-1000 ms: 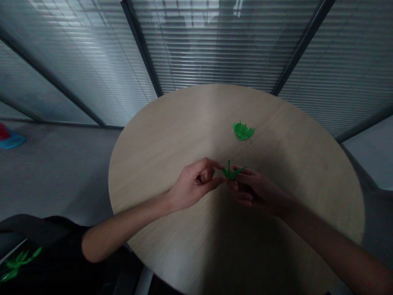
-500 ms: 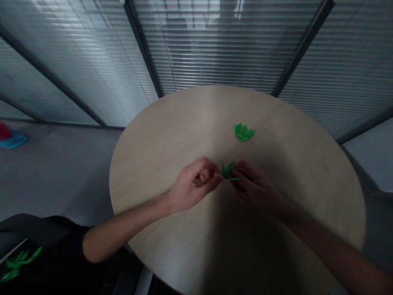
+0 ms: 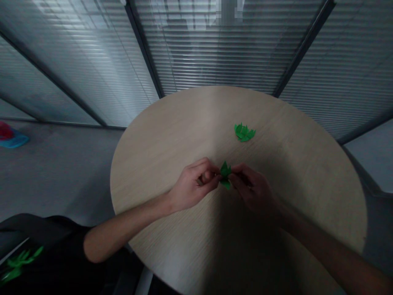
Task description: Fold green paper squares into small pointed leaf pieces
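Note:
Just above the middle of a round pale wooden table [image 3: 172,131], both my hands pinch one small green leaf-shaped piece [image 3: 225,171]. My left hand [image 3: 193,186] grips it from the left with thumb and forefinger pressed together. From the right, my right hand [image 3: 251,188] closes its fingertips on the same piece. A small pile of green leaf pieces [image 3: 244,132] lies on the table farther back, to the right of my hands.
Glass walls with closed blinds [image 3: 221,45] stand behind the table. More green leaf pieces [image 3: 18,260] lie at the lower left, beside my dark clothing. A red and blue object [image 3: 10,136] sits on the grey floor at far left.
My two hands have drawn closer together around the green piece. Its spread leaf tips now look folded in and more compact between my fingertips.

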The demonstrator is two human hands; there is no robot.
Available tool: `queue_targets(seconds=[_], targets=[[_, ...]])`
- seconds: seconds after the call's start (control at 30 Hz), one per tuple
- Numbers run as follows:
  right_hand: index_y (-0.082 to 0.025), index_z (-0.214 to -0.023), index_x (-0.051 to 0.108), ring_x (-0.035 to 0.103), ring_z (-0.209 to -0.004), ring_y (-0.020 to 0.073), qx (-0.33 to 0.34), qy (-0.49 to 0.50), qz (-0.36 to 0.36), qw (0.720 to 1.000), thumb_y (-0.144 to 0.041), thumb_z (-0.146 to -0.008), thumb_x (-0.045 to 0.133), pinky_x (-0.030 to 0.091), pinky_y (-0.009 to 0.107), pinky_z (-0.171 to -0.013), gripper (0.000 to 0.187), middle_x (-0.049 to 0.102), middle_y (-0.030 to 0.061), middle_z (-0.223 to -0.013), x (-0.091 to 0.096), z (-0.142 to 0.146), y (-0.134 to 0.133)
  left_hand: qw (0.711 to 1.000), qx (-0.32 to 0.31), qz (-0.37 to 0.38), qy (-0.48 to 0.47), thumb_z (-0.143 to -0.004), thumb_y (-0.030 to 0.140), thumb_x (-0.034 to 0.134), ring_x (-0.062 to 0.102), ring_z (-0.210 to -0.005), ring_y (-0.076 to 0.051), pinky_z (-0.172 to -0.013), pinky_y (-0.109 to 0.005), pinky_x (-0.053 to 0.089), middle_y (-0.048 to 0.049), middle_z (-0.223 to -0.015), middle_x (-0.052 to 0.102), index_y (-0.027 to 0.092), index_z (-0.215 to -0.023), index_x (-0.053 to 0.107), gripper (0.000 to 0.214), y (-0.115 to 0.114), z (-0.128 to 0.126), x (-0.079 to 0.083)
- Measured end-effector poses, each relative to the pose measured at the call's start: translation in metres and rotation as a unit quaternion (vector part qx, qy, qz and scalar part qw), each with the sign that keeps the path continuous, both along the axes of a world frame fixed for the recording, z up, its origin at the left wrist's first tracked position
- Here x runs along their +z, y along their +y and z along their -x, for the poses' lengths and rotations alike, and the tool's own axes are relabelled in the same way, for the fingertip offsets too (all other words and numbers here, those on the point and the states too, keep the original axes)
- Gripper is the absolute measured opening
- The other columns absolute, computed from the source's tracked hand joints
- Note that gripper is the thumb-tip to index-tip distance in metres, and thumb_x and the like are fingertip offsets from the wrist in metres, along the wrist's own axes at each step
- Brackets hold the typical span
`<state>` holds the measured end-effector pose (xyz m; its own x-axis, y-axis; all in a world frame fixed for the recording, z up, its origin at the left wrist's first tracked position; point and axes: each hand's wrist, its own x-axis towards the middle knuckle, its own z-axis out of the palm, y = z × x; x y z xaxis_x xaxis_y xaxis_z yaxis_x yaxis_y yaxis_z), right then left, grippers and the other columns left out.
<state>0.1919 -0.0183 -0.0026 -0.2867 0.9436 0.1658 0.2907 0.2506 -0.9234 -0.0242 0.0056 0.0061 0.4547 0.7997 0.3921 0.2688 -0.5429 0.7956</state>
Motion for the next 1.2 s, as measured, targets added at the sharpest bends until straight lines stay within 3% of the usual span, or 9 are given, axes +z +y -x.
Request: queue_targets(seconds=[0.17,0.4,0.73,1.0,1.2], targets=[[-0.02,-0.099,0.064,0.058,-0.062,0.0134,-0.004,-0.054,-0.054,0.997,-0.037,-0.104,0.056,0.045,0.027,-0.062,0.019,0.067,0.0001,-0.075,-0.001,-0.001,0.001,1.0,-0.005,0.004,0.019,-0.101,0.024,0.06,0.052,-0.064,-0.01,-0.054,-0.021,0.04,0.0006,-0.076,0.056,0.015,-0.095,0.065,0.011,-0.001,0.001,0.0],[-0.02,-0.105,0.069,0.064,-0.064,0.0149,-0.011,-0.069,-0.045,0.997,-0.037,-0.101,0.061,0.047,0.026,-0.061,0.02,0.073,0.0017,-0.078,-0.005,-0.002,0.002,0.999,-0.004,0.035,0.023,-0.104,0.026,0.056,0.054,-0.064,-0.01,-0.055,-0.021,0.042,0.0013,-0.073,0.058,0.016,-0.096,0.061,0.013,0.001,0.001,-0.003],[-0.018,-0.096,0.071,0.057,-0.055,0.0109,-0.025,-0.111,-0.123,0.986,-0.028,-0.098,0.061,0.044,0.023,-0.056,0.014,0.067,-0.0021,-0.068,-0.001,-0.001,0.003,0.997,-0.025,-0.065,0.024,-0.097,0.017,0.067,0.057,-0.069,-0.011,-0.061,-0.023,0.045,-0.0011,-0.085,0.06,0.015,-0.099,0.066,0.004,0.004,0.003,-0.009],[-0.018,-0.096,0.069,0.061,-0.056,0.0135,-0.085,-0.148,-0.088,0.981,-0.035,-0.098,0.061,0.044,0.025,-0.057,0.018,0.069,0.0001,-0.068,-0.002,-0.001,0.009,1.0,0.021,0.006,0.019,-0.096,0.019,0.063,0.056,-0.067,-0.01,-0.058,-0.021,0.043,0.0005,-0.078,0.057,0.016,-0.085,0.065,0.012,0.013,0.002,-0.01],[-0.019,-0.095,0.067,0.062,-0.059,0.0153,-0.083,-0.209,-0.078,0.971,-0.03,-0.096,0.059,0.043,0.027,-0.06,0.014,0.07,0.0016,-0.071,-0.008,-0.004,0.016,0.997,0.055,0.053,0.029,-0.096,0.029,0.066,0.058,-0.065,-0.011,-0.059,-0.021,0.046,-0.0009,-0.078,0.064,0.016,-0.09,0.068,0.015,0.044,0.003,-0.016]])
